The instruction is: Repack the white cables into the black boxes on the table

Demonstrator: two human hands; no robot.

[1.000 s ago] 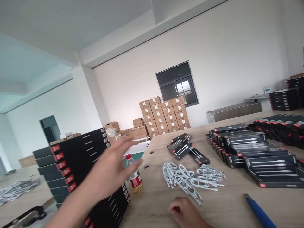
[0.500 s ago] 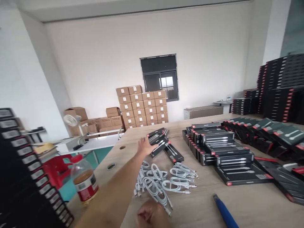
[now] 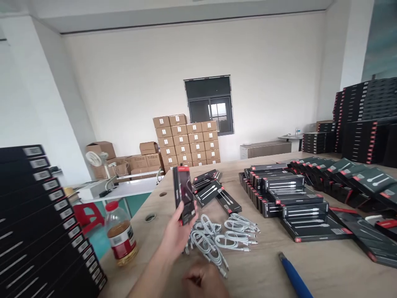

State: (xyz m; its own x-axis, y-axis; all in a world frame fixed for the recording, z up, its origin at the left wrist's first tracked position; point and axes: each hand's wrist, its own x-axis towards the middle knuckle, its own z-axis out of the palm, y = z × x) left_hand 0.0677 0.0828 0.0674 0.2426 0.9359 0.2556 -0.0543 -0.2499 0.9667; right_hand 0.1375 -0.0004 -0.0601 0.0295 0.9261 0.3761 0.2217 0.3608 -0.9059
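Note:
My left hand (image 3: 178, 234) is wrapped round the lower part of a slim black box (image 3: 185, 192) with red ends, raised and standing nearly upright above the table. Below and beside it lies a pile of coiled white cables (image 3: 214, 238). My right hand (image 3: 204, 281) is curled closed at the bottom edge, just in front of the cables; whether its fingers hold anything is hidden. Behind the cables, a few similar black boxes (image 3: 208, 193) with cable pictures lie loosely heaped on the wooden table (image 3: 254, 256).
Stacked black boxes (image 3: 297, 182) fill the table's right side. A blue-handled tool (image 3: 293, 273) lies at the front right. On the left stand a drink bottle (image 3: 120, 238) with a red cap and a tall stack of black boxes (image 3: 46, 223). Cartons (image 3: 186, 142) rise behind.
My left hand has drawn back from the heap of boxes, lifting one black box upright toward me. My right hand stays curled and has shifted slightly to the right.

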